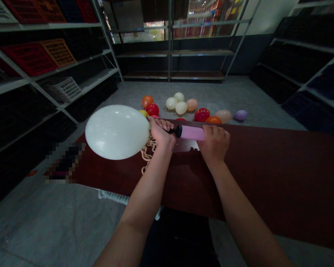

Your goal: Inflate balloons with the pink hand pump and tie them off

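A white inflated balloon (117, 131) hangs over the left part of a dark red table (267, 167). My left hand (161, 134) is closed around the balloon's neck where it meets the black nozzle of a pink hand pump (189, 132). My right hand (215, 142) is wrapped round the pump's right end. The pump lies level between both hands, just above the table. A pile of cream uninflated balloons (148, 152) lies on the table under my left wrist.
Several inflated balloons (180, 107) in red, orange, cream and purple lie on the grey floor beyond the table. Metal shelves with plastic crates (57, 52) line the left wall, dark shelves the right. A blurred patch sits at the table's left end.
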